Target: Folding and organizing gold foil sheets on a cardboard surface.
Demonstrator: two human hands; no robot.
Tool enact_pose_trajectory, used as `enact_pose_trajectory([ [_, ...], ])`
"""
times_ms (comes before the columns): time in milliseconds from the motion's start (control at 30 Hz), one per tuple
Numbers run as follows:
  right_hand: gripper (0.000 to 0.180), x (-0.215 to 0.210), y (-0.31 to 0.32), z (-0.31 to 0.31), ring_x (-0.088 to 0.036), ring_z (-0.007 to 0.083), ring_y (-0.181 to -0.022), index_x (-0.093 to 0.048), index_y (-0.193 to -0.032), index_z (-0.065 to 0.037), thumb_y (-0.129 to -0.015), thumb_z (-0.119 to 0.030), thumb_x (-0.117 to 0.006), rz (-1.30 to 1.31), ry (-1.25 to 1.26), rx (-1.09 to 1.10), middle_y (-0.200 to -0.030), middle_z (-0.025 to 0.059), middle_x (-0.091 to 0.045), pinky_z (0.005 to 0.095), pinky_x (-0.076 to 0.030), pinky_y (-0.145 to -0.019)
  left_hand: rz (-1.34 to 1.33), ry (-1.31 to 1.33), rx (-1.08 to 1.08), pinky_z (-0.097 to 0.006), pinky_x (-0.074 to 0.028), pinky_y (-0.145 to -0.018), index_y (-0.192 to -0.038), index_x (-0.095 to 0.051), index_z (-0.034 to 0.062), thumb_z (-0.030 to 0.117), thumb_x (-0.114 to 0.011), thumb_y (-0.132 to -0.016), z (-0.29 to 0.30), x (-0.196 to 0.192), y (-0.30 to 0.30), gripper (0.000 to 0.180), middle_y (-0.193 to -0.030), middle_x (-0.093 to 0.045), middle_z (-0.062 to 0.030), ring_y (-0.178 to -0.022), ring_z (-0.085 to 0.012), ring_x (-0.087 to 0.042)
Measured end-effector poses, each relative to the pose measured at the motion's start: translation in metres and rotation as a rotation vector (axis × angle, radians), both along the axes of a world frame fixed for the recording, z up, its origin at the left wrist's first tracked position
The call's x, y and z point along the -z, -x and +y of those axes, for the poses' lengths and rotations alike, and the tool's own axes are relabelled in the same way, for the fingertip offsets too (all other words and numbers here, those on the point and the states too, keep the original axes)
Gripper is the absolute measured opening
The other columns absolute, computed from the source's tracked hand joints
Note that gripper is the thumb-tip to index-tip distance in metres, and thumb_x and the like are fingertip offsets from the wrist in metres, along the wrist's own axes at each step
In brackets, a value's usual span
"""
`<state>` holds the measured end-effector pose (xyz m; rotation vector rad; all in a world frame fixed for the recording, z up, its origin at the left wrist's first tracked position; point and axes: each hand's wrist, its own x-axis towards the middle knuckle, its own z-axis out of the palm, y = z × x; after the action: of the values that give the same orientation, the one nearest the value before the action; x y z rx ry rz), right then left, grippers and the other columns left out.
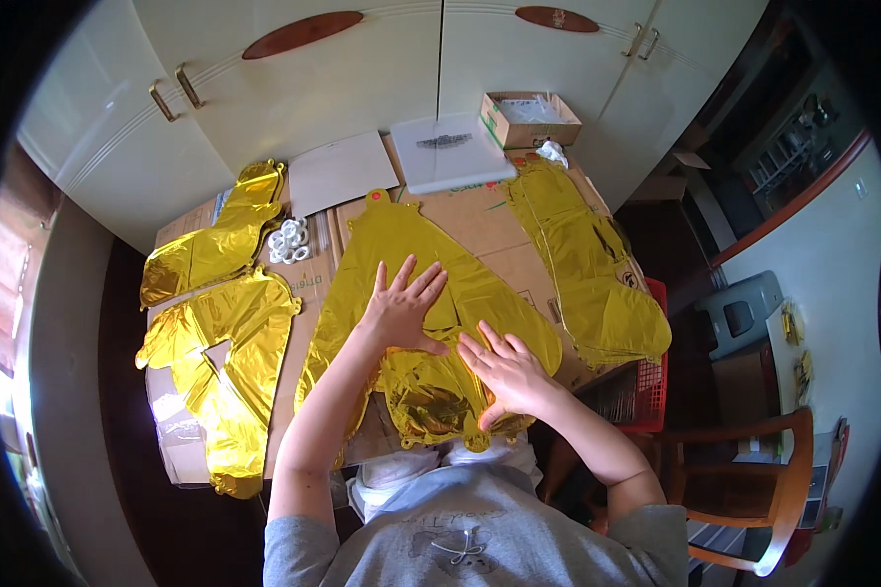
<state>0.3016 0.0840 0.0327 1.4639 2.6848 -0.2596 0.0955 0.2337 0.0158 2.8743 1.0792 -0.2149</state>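
A large gold foil balloon (411,235), flat and uninflated, lies in the middle of the cardboard-covered table. My left hand (401,305) rests on it with fingers spread. Lower and to the right, my right hand (511,374) lies on the same foil, fingers stretched out and thumb apart. Between and below the hands, the near part of the foil is crumpled and hangs toward my lap. More flat gold balloons flank it: one at the far left (206,249), one at the near left (255,328) and one on the right (573,259).
A pile of white rings (289,241) sits left of the middle balloon. At the back are a grey card (343,172), a whitish plastic sheet (450,161) and an open carton (529,132). A red basket (653,391) and a wooden chair (798,460) stand at the right.
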Motion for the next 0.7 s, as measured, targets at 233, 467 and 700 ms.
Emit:
enact_pose_trajectory([
  [233,0.118,-0.010,-0.001,-0.019,-0.022,0.0388,-0.144,-0.034,-0.145,-0.001,-0.057,-0.067,-0.077,0.033,-0.022,-0.007,-0.154,0.0147,-0.031,0.0470,-0.025,-0.113,-0.021,-0.005,0.005,-0.067,-0.009,-0.113,-0.155,-0.017,0.0159,0.089,-0.058,-0.054,0.001,0.002,0.001,0.131,-0.160,-0.019,-0.0019,-0.148,-0.0349,-0.012],
  [467,0.048,0.061,-0.012,-0.125,-0.049,0.0218,-0.094,-0.045,-0.115,-0.003,-0.079,-0.011,-0.076,0.913,-0.497,0.901,-0.107,0.0109,-0.048,0.0340,-0.042,-0.083,-0.014,-0.002,0.003,-0.067,-0.010,-0.114,-0.155,-0.016,0.0167,0.091,-0.057,-0.053,0.000,0.002,-0.002,0.133,-0.160,-0.018,-0.0011,-0.148,-0.0343,-0.011],
  [700,0.005,0.067,0.018,-0.142,-0.048,0.0060,-0.062,-0.060,-0.097,-0.007,-0.092,-0.007,-0.063,1.804,0.412,1.240,-0.076,-0.0028,-0.054,0.0206,-0.039,-0.056,0.011,0.005,-0.010,-0.066,-0.010,-0.114,-0.155,-0.015,0.0172,0.092,-0.056,-0.052,0.000,0.000,-0.001,0.134,-0.160,-0.018,-0.0008,-0.148,-0.0339,-0.011],
])
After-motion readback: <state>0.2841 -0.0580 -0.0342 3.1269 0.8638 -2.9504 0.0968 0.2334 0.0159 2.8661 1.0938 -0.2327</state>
